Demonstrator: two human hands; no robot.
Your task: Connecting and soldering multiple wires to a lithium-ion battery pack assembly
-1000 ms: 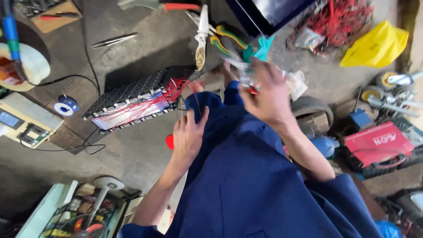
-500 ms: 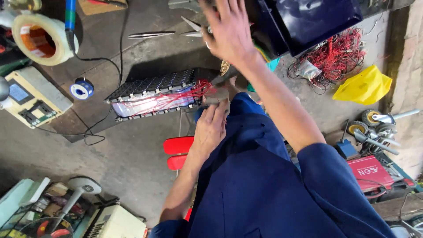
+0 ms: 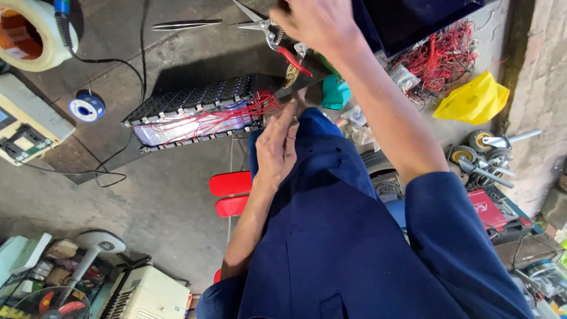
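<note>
Floor [image 3: 147,207]: rough matt concrete, stained. Battery pack [image 3: 195,112]: matt black plastic cell holders on top, side wrapped in glossy clear-ish film, thin red plastic-insulated wires over it. Snips [image 3: 277,41]: bare shiny metal blades, glossy red plastic-coated handle; right hand [image 3: 319,20] just above them. Tweezers [image 3: 186,25]: smooth metal, dull shine. Tape roll [image 3: 32,32]: glossy pale film w/ brown inner core. Small spool [image 3: 87,107]: blue & white plastic, smooth. Clothing [image 3: 354,254]: dark blue woven cloth, matt, few small holes; left hand [image 3: 277,147] rests on it. Yellow bag [image 3: 472,100]: thin crinkly plastic, slight sheen. Wall [image 3: 543,88]: rough masonry.
</note>
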